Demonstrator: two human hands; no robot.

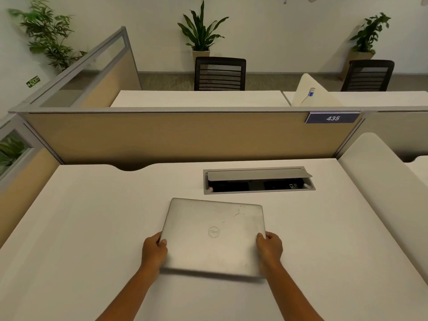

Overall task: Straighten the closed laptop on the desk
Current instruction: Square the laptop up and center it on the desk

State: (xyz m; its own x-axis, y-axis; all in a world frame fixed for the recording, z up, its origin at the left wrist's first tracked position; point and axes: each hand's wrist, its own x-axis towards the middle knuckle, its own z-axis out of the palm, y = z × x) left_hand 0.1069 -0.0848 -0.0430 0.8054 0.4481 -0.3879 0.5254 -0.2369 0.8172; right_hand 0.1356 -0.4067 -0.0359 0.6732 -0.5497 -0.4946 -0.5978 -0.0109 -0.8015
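Note:
A closed silver laptop (214,235) with a round logo on its lid lies on the white desk (81,228), a little skewed, its right side turned slightly toward me. My left hand (154,252) grips its left edge near the front corner, thumb on the lid. On the opposite side, my right hand (269,250) grips the right edge, thumb also on top. The front edge casts a shadow on the desk, as if slightly raised.
An open cable hatch (259,180) with a tilted grey flap is set in the desk just behind the laptop. A tan partition (173,137) with a blue plate marked 435 (332,118) bounds the back. A rounded white divider (382,177) stands at the right.

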